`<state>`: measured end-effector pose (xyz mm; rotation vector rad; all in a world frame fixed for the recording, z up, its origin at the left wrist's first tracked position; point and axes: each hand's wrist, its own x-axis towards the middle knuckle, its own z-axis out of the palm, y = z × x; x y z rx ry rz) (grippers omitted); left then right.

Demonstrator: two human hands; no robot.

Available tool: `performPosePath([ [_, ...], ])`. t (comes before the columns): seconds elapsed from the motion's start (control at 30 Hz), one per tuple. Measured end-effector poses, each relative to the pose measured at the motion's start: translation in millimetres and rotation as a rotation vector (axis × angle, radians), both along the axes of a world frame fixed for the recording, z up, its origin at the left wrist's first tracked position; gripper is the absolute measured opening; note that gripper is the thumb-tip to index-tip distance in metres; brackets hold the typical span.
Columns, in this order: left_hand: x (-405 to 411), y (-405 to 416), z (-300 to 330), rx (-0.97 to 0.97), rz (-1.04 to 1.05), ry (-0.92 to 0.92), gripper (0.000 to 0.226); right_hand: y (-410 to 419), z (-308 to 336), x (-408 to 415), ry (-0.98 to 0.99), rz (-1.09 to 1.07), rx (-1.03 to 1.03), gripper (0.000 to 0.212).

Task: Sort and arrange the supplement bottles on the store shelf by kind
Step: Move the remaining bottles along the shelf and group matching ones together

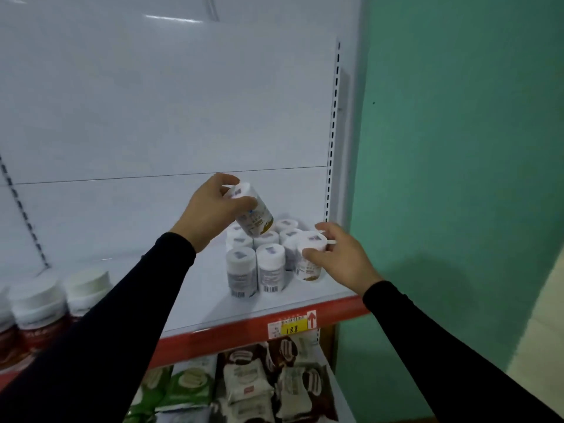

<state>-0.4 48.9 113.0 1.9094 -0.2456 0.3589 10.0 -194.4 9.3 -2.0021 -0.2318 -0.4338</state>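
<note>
White-capped supplement bottles (259, 261) are standing in a tight cluster at the right end of a pale shelf (195, 300), just right of the frame's centre, as a person in black sleeves is sorting them. The left hand (210, 209) is gripping one bottle (251, 212) by its cap end, fingers curled round it, and is holding it tilted in the air above the back of the cluster, apparently so it can be lowered into a gap or stacked on top. The right hand (341, 257) is wrapping thumb and fingers round another bottle (309, 257), which is leaning slightly at the cluster's right edge, likely to square it up against its neighbours. Both bottles are showing a gold-brown label band, hinting they belong to one kind, while the front pair looks grey. At lower left, larger jars (39, 303) with red labels are waiting apart. A yellow price tag (291, 328) is hanging on the red shelf edge, with packets (250, 386) below.
</note>
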Motion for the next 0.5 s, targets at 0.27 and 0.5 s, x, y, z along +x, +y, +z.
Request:
performPosePath([
  [0.27,-12,6,-7,0.03,0.167,0.014,0.04,6,-22,20,0.072,0.156,0.007,0.056],
  [0.5,-14,12,-11,0.04,0.185,0.022,0.038,5,-21,24,0.08,0.164,-0.018,0.063],
])
